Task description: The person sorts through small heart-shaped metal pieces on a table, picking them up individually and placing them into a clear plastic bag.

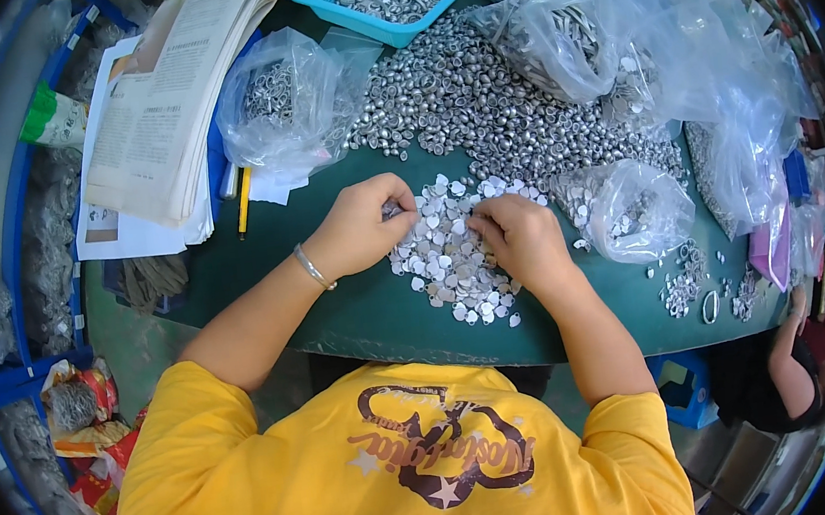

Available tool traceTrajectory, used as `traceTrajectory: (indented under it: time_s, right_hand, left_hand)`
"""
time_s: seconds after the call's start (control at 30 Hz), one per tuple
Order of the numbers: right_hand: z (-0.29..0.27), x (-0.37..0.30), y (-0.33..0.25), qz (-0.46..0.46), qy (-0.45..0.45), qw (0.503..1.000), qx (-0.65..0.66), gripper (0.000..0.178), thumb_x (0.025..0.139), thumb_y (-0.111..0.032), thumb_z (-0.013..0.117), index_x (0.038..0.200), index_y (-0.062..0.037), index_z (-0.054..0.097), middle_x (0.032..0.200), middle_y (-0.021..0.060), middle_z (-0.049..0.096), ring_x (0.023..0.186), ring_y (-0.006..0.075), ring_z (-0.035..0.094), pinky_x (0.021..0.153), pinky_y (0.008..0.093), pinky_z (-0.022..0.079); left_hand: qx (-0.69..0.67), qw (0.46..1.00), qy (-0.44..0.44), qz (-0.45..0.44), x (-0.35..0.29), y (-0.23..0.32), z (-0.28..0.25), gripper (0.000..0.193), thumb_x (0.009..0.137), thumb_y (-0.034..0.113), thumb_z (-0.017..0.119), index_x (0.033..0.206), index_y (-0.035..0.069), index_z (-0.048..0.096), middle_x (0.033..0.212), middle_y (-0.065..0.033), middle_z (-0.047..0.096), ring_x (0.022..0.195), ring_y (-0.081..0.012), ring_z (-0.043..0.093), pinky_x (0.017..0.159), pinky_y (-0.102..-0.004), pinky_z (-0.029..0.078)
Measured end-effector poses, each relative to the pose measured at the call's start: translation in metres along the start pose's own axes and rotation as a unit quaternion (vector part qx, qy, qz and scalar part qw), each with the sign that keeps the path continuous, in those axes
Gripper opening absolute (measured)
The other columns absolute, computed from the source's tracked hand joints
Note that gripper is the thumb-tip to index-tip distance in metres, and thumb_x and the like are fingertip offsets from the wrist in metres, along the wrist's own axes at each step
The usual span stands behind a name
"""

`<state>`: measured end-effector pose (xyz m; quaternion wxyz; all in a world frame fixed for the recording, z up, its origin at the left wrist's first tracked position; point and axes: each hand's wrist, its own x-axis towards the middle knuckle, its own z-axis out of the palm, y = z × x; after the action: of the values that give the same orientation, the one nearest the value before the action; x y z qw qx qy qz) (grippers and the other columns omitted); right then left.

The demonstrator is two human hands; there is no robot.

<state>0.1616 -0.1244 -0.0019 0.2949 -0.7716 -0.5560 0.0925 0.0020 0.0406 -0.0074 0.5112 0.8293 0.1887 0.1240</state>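
Observation:
A heap of small flat silver metal pieces (453,263), several of them heart-shaped, lies in front of me on the green tabletop (358,313). At the left edge of this heap, my left hand (367,226) is closed with its fingertips curled together; what sits in them is hidden. My right hand (526,240) rests at the heap's right side, thumb and fingers pinched down among the pieces. Whether it grips one of them is too small to make out. Behind both hands spreads a larger mound of rounded, darker silver pieces (445,83).
A blue plastic basket (347,15) of metal parts stands at the back. Clear plastic bags of parts (280,95) lie left and right, one bag (634,214) beside my right hand. Newspapers (153,134) and a yellow pencil (245,203) are at left. Another person (796,368) is at far right.

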Motion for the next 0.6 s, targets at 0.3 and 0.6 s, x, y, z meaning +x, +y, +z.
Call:
traceTrajectory:
  time_s: [0.3, 0.6]
  right_hand:
    - [-0.010, -0.026, 0.008, 0.018, -0.012, 0.999, 0.043, 0.017, 0.081, -0.012, 0.069, 0.090, -0.0015, 0.059, 0.080, 0.0169, 0.063, 0.075, 0.0379, 0.061, 0.064, 0.0430, 0.050]
    - [-0.023, -0.057, 0.017, 0.207, -0.062, 0.549, 0.808, 0.024, 0.093, -0.027, 0.049, 0.093, -0.0029, 0.052, 0.080, 0.0101, 0.054, 0.052, 0.0093, 0.038, 0.039, 0.0200, 0.027]
  left_hand:
    - [-0.242, 0.952, -0.001, -0.187, 0.033, 0.003, 0.007, 0.014, 0.079, 0.009, 0.067, 0.088, 0.000, 0.060, 0.079, -0.0058, 0.058, 0.057, -0.0121, 0.052, 0.045, -0.0247, 0.038]
    - [0.105, 0.993, 0.026, 0.049, 0.031, 0.006, 0.023, 0.013, 0.087, 0.013, 0.062, 0.089, 0.000, 0.062, 0.076, -0.0106, 0.057, 0.074, -0.0253, 0.059, 0.067, -0.0348, 0.047]
